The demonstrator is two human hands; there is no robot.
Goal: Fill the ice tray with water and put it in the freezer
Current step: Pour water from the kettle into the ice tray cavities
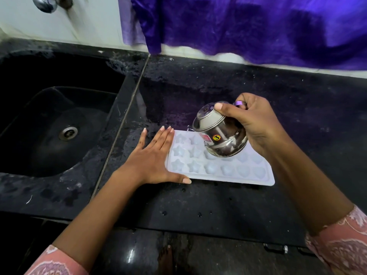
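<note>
Steel pot (219,133), gripped in the right hand (256,124), tips over the far-left cells of the white ice tray (228,175) lying flat on the black counter (218,205). The left hand (153,155) lies flat, fingers straight, against the tray's left edge. Best to pour slowly, cell by cell, and brace the tray against sliding.

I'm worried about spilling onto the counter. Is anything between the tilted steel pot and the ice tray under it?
Nothing visible does. The right hand holds the steel pot tilted over the far rows of the ice tray, open moulds beneath it. The left hand lies flat at the tray's left edge, not under the pot.
</note>
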